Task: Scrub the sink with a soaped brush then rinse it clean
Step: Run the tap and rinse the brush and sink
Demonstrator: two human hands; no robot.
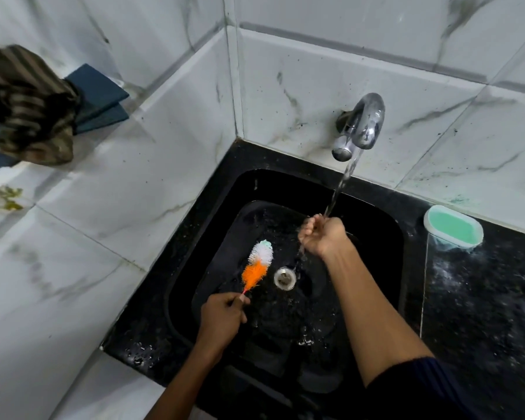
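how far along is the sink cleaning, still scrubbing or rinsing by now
Looks like the rinse has begun. Done: no suds show in the black sink, so scrubbing seems finished, though the basin is too dark to be sure. In hand: the tap is running, the right hand is curled under the stream, and the left hand holds the brush above the basin. Left: flushing the basin and brush, shutting the tap.

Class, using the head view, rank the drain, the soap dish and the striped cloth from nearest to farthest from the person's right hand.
Measured from the right hand, under the running water:
1. Drain, just below it and slightly left, on the sink floor.
2. Soap dish, to its right on the black counter.
3. Striped cloth, far up to the left by the wall.
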